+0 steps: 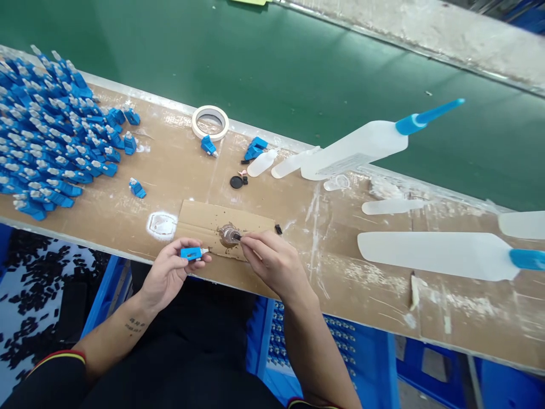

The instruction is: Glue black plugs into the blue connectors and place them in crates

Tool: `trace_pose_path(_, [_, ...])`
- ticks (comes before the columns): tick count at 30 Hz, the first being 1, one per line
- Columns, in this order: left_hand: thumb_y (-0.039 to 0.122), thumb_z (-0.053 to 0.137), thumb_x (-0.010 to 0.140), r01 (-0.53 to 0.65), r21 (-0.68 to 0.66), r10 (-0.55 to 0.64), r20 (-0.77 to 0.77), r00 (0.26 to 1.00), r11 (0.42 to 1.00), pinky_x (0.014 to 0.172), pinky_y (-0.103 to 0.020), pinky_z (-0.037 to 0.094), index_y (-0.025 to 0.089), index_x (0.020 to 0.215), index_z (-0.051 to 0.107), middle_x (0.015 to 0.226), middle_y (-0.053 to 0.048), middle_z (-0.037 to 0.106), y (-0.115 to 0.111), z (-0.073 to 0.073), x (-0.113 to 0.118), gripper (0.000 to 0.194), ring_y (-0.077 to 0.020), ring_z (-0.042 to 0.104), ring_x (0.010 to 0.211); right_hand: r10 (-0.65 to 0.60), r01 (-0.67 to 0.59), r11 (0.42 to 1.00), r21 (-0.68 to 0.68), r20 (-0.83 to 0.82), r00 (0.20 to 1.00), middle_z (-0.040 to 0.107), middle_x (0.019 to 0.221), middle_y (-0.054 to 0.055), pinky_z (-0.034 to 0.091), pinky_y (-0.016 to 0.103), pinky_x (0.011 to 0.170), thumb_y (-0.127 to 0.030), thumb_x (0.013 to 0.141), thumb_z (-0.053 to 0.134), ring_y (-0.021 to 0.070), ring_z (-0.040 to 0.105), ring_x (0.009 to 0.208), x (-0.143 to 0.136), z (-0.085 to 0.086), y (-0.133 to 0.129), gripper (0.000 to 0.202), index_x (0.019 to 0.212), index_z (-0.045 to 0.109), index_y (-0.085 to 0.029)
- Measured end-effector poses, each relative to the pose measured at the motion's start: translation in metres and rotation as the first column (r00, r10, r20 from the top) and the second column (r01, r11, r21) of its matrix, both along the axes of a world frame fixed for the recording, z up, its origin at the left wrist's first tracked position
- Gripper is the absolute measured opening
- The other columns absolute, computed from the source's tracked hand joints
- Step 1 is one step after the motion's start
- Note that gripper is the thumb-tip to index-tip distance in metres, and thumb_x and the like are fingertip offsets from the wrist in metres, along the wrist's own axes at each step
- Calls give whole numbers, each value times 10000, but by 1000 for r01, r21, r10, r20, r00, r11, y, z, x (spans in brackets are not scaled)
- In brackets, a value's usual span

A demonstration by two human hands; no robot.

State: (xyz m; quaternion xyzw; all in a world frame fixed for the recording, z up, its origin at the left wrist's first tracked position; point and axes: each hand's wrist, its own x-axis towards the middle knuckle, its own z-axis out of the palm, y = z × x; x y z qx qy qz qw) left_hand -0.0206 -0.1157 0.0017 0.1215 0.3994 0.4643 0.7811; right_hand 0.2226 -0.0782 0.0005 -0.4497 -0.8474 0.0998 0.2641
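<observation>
My left hand (167, 271) grips a blue plastic part (191, 253) between thumb and fingers, its whitish tip pointing right. My right hand (272, 257) is closed in a pinch on a small dark piece (237, 236), mostly hidden by the fingertips. That piece is at a small round cup (230, 233), ringed by a brown wet-looking stain. Under the cup lies a flat piece of cardboard (196, 218) along the near side of the bench. A small black part (278, 229) lies just beyond my right hand.
Many blue parts (51, 136) crowd the bench's left end. A tape roll (195, 121) lies at the back. White squeeze bottles (434, 253) lie on the right. A green surface (272, 74) runs behind. Below are a tray of black pieces (32, 287) and blue crates (370, 352).
</observation>
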Motion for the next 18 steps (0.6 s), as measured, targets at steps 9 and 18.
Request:
trace_pose_path(9, [287,797,824,144,242,-105,-165,981,960,638,-199,582,179,1037,716,915,-56,756,0,-5,10,252,-145,721,772,-506,55,834,-549,-721,474,755,797,18,566,272,535,-211,774,794,145,677,593,-8,-9,-14,59,821,766,-232])
trace_pose_path(18, [203,862,722,290,239,-259,-150,954,927,787,-281,620,169,1106,729,1049,-104,772,11,4,21,408,-218,744,940,-315,19,918,-396,-700,641,765,829,41,623,358,672,-153,801,762,205,726,761,-11,14,-25,117,864,769,-252])
